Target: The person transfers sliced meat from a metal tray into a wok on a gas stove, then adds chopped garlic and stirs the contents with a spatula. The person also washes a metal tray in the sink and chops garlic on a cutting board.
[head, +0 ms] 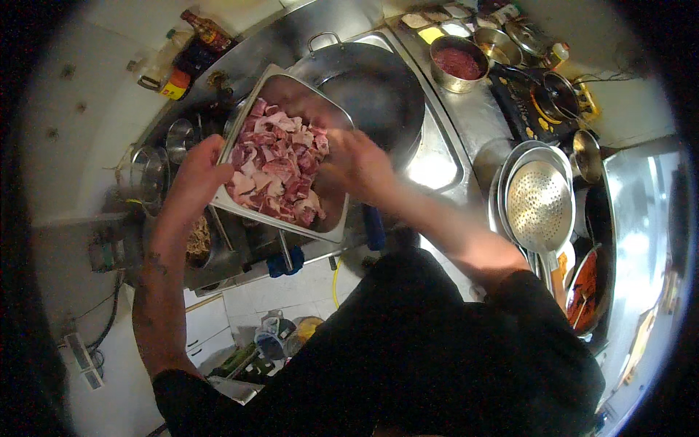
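My left hand point(203, 170) grips the left rim of a rectangular stainless steel food pan point(334, 212). Pieces of raw, fatty meat point(281, 164) fill much of the pan, which is held tilted. My right hand point(357, 164) is blurred and reaches over the pan's right side, its fingers close to the meat. Whether those fingers hold a piece or touch the rim I cannot tell. Behind the pan, and partly hidden by it, sits a dark wok point(390, 82) with a loop handle at the far side. A blue-wrapped handle point(374, 226) shows below my right wrist.
To the right, a perforated strainer ladle point(538, 205) lies over stacked metal bowls. A pot of dark red contents point(457, 61) stands at the far right, near seasoning containers point(431, 34). Bottles point(207, 33) line the back left ledge. A pan of red sauce point(584, 289) sits lower right.
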The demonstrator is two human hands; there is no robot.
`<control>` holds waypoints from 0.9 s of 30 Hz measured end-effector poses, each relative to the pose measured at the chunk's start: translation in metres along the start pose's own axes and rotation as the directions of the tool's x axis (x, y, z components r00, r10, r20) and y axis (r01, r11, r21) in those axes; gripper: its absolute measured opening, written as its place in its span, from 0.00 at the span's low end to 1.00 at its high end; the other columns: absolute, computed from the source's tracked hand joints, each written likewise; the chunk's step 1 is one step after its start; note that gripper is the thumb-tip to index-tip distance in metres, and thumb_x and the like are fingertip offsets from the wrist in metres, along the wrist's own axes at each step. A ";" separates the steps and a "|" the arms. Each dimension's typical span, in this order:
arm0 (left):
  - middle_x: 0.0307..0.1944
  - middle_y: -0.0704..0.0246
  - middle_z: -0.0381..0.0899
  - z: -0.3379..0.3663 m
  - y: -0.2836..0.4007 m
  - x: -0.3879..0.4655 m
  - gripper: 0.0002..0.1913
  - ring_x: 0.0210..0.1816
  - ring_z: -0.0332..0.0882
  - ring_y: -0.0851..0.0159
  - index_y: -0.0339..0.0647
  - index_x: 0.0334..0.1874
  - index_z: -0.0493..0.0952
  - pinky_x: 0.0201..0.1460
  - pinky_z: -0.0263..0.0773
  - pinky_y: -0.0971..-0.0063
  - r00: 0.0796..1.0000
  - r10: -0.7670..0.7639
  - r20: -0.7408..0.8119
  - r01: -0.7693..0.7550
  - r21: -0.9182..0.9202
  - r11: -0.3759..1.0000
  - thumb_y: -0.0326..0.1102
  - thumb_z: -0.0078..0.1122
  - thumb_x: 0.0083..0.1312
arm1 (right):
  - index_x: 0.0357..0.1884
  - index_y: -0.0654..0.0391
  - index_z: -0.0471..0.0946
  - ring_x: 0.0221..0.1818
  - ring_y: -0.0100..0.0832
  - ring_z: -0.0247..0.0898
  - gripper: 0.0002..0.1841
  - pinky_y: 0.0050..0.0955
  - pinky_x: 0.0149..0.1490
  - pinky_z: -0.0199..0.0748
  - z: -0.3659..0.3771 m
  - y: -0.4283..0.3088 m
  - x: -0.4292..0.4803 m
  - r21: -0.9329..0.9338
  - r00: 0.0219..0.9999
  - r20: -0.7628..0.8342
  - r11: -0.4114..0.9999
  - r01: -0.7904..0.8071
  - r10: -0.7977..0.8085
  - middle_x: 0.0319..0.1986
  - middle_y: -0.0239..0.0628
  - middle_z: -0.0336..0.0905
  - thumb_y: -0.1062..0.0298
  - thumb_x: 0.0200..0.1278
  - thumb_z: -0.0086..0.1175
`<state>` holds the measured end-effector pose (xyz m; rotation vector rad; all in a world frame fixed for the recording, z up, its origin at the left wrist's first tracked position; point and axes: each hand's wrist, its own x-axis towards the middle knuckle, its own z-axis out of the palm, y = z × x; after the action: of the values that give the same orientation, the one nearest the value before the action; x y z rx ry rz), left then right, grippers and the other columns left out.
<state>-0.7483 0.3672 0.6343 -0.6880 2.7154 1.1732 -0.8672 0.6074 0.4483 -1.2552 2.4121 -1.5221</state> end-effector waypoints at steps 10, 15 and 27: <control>0.28 0.60 0.78 0.017 0.034 0.078 0.08 0.32 0.79 0.63 0.36 0.38 0.73 0.37 0.73 0.67 0.999 0.046 0.006 -0.045 0.373 0.927 0.22 0.57 0.56 | 0.74 0.34 0.66 0.79 0.48 0.48 0.43 0.65 0.76 0.41 0.055 -0.031 0.063 -0.163 0.859 0.301 0.865 0.474 -0.414 0.76 0.42 0.55 0.55 0.50 0.65; 0.30 0.52 0.77 0.024 0.045 0.102 0.10 0.34 0.80 0.48 0.35 0.38 0.71 0.39 0.73 0.61 0.996 0.074 0.050 -0.089 0.452 0.887 0.22 0.58 0.54 | 0.70 0.33 0.72 0.77 0.50 0.48 0.35 0.65 0.76 0.41 0.061 -0.018 0.070 -0.325 0.908 0.249 0.854 0.407 -0.338 0.74 0.39 0.58 0.59 0.55 0.59; 0.37 0.45 0.78 0.034 0.052 0.134 0.11 0.46 0.74 0.34 0.33 0.41 0.71 0.47 0.73 0.56 0.946 0.281 0.164 -0.325 0.519 0.791 0.19 0.54 0.55 | 0.58 0.50 0.80 0.73 0.48 0.56 0.25 0.52 0.75 0.52 0.061 0.029 0.052 -0.245 0.979 0.137 0.952 0.182 -0.152 0.68 0.40 0.68 0.63 0.55 0.60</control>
<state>-0.8940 0.3735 0.6090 -0.1222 2.9411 0.3908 -0.8949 0.5345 0.4139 -1.5840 2.5455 -1.1555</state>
